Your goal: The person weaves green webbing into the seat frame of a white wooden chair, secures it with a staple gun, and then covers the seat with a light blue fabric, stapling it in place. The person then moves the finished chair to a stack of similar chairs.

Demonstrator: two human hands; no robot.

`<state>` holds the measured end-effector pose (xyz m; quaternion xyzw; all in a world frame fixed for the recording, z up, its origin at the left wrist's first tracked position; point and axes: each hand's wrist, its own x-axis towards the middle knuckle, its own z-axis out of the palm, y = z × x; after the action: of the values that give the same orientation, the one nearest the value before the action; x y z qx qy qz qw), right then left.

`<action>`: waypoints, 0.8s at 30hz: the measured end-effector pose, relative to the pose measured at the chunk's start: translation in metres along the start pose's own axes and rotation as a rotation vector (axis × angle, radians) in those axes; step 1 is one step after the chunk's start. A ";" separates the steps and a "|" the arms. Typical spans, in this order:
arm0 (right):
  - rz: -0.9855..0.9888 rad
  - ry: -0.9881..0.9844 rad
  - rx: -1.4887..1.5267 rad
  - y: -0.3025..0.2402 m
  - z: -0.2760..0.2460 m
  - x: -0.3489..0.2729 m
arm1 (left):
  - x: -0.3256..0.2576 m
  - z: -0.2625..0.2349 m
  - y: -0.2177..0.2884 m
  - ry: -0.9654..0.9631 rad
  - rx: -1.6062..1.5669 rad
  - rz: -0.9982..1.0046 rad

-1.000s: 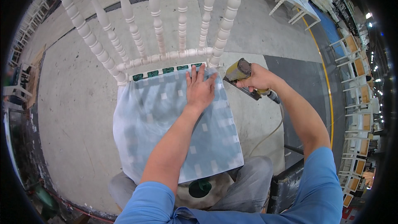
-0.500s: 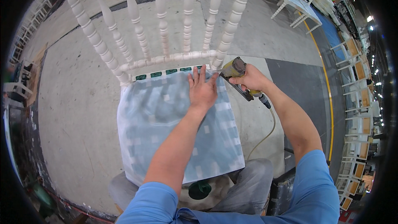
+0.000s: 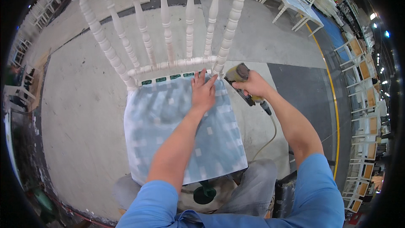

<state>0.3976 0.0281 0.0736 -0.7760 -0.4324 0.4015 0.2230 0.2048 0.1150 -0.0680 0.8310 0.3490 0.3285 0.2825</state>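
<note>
White-painted wood was noted directly ahead of the left fingers: a chair back with turned spindles, joined along the bottom by a turned rail. Under the left hand, a pale blue and white cloth was spread over the seat, its greater part lying to the left of the fingers and back toward the wearer. The left fingers were extended and parted, laid on the cloth near its far right corner; nothing was gripped by them. A row of green labels was seen along the cloth's far edge, running leftward from the fingertips.

To the right of the left fingers, a yellow and black power tool was held in the right hand, its handle enclosed by the right fingers. The tool's front end was positioned just beside the far right corner of the seat; whether contact was made could not be told. A thin hose was traced from the tool's lower end, curving down below the right fingers.

Grey floor was visible well to the left of both hands. A row of chairs was observed far to the right of the right fingers, past a yellow line.
</note>
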 end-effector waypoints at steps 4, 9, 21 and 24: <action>0.018 0.163 0.141 0.017 -0.016 -0.092 | -0.054 -0.064 -0.016 0.069 -0.147 -0.006; -0.088 0.416 0.481 0.042 -0.014 -0.245 | -0.179 -0.202 -0.043 0.373 0.082 -0.533; -0.216 0.626 0.760 0.072 0.054 -0.442 | -0.268 -0.268 -0.062 0.183 -0.464 -1.214; -0.225 0.656 0.783 0.076 0.061 -0.466 | -0.268 -0.279 -0.046 0.231 -0.607 -1.138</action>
<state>0.2434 -0.4080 0.1859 -0.6680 -0.2382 0.2426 0.6620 -0.1652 0.0044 -0.0197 0.3590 0.6541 0.2990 0.5949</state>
